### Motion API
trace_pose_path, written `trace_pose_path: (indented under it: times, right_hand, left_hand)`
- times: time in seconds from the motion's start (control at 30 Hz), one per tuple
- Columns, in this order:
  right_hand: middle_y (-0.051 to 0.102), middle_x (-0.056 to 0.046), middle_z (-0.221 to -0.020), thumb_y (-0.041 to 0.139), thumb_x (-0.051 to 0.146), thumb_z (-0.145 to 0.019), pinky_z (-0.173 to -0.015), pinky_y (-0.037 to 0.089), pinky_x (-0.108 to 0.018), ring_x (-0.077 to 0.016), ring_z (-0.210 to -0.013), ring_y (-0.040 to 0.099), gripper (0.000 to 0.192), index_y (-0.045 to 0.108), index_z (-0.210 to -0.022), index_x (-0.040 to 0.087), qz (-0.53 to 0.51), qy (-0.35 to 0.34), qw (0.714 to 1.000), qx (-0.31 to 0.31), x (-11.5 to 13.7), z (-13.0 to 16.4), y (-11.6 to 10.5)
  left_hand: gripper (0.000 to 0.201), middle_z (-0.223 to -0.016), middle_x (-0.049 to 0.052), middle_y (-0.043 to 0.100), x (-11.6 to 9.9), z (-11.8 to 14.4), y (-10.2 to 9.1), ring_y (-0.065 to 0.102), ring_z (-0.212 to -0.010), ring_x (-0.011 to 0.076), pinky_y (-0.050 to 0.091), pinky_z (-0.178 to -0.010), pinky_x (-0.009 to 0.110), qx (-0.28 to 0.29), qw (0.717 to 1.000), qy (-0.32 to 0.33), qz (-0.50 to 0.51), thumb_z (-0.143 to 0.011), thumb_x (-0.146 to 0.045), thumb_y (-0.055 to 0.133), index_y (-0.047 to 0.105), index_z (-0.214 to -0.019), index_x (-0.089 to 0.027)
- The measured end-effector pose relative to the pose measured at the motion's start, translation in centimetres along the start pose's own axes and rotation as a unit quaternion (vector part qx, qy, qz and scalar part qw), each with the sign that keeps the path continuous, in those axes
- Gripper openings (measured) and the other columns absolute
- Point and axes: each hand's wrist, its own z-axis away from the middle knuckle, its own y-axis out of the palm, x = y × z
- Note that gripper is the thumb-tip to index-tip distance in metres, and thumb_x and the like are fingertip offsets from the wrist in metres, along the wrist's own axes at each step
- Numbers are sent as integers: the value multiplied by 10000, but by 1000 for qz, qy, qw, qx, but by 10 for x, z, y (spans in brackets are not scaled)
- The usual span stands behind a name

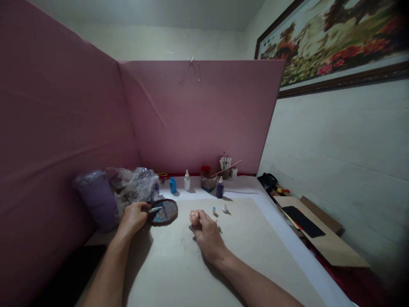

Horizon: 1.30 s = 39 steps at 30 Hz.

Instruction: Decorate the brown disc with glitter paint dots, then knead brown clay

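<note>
My left hand [134,216] is closed around a slim, pale pen-like tool [156,209]; its exact kind is unclear. The tool's tip is over a round brown palette [171,218] smeared with blue and purple paint. Between the fingers of my right hand [208,234] is a small peach-coloured figurine [193,217], held just above the table. Its details are too small to make out, and my fingers cover part of it. To the right of that hand stand a small white bottle cap with a blue top [214,210] and a white nozzle cap [225,209].
Behind the hands stand a blue bottle [173,185], a white bottle [187,182], a dark purple bottle [220,189] and a water cup [208,182] with a brush across it. Crumpled plastic [136,187] lies left. Pink panels [204,115] enclose the back and left.
</note>
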Motion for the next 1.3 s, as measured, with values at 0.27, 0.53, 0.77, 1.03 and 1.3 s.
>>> trace_pose_path:
  times: [0.27,0.53,0.77,1.03,1.3]
  right_hand:
    - [643,-2,-918,509,22,-702,-786,450,-276,-158,-849,590,278,531,-885,229,1,0,1000,8,-3,0,0]
    - [650,-6,-915,513,66,-729,-754,450,-269,-158,-821,592,240,541,-903,229,14,1,1000,11,-1,1,-1]
    - [661,-10,-892,520,75,-735,-739,449,-277,-167,-803,600,211,552,-882,223,21,-4,1000,9,-1,0,-1]
    - [659,0,-878,522,72,-724,-711,443,-265,-162,-772,595,221,553,-876,230,32,-8,999,4,-2,2,-1]
    - [653,8,-849,534,75,-726,-687,424,-255,-157,-748,588,206,544,-866,226,39,-7,999,1,-2,2,-1]
  left_hand:
    - [295,-965,75,735,-2,2,3,650,-922,224,438,-709,248,1,1000,-2,16,-705,-141,590,740,-947,-218]
    - [265,-931,74,733,-3,6,-2,656,-866,217,436,-677,253,1,1000,-5,8,-709,-146,599,743,-915,-229]
    - [275,-901,80,738,-9,11,-9,661,-824,220,426,-623,258,3,1000,-16,-4,-713,-138,575,745,-909,-228]
    - [275,-921,87,736,-10,10,-8,656,-846,225,418,-636,257,7,999,-10,-32,-718,-150,594,746,-934,-227]
    - [342,-1019,87,723,-10,10,-7,641,-955,233,415,-685,249,28,999,-3,-23,-713,-136,570,733,-997,-236]
